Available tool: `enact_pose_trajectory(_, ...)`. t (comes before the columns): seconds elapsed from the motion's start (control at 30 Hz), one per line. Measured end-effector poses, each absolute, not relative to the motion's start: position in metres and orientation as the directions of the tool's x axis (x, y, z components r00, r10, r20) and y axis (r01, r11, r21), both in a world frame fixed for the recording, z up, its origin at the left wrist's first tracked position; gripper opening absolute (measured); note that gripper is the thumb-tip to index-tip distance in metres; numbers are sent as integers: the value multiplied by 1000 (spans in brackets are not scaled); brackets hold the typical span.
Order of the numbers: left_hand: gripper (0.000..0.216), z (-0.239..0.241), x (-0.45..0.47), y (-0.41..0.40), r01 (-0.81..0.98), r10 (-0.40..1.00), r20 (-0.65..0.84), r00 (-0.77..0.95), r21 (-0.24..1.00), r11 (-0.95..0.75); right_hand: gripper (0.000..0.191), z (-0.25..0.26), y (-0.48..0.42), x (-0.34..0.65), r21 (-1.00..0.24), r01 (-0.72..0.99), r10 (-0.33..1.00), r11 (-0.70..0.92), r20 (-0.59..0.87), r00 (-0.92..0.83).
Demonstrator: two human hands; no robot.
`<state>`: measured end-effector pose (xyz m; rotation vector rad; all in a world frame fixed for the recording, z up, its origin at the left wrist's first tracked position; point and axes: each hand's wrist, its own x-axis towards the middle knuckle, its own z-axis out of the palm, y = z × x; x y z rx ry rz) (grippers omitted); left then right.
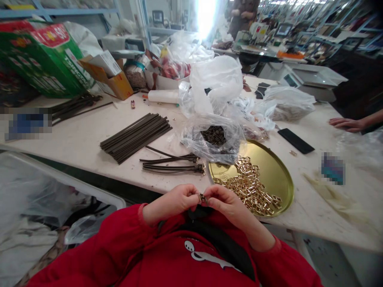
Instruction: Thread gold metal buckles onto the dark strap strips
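Observation:
My left hand [186, 196] and my right hand [224, 200] meet at the table's front edge, fingers closed. Between their fingertips they pinch a small metal buckle [202, 198] with something dark at it; the fingers partly cover it. Just ahead lie several dark brown straps [170, 164] with gold buckles at their right ends. To the right, a round gold tray [281, 179] carries a heap of gold buckles [254, 187]. A clear plastic bag [191, 139] of small dark pieces [214, 136] rests against the tray's far rim.
A stack of dark strips [136, 137] lies left of centre. Farther back are a green box [44, 59], an orange carton [119, 85] and white plastic bags [218, 79]. A black phone [296, 140] lies at right, near another person's hand [347, 124]. A lined bin [113, 197] stands below left.

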<state>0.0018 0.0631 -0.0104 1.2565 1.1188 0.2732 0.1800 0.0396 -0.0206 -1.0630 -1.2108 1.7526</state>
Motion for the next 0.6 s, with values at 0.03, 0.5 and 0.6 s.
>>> enact_pose_trajectory(0.03,19,-12,2,63,385,706,-513,488,853,353,18,-22,40,180,-950,-111,895,-292,-230,-383)
enact_pose_trajectory(0.5,20,-19,3,64,498,725,-461,511,847,187,17,-30,40,187,-939,-20,841,-345,-299,-451)
enact_pose_trajectory(0.6,19,-23,2,63,519,736,-443,512,842,146,16,-29,39,187,-950,34,853,-310,-294,-432)
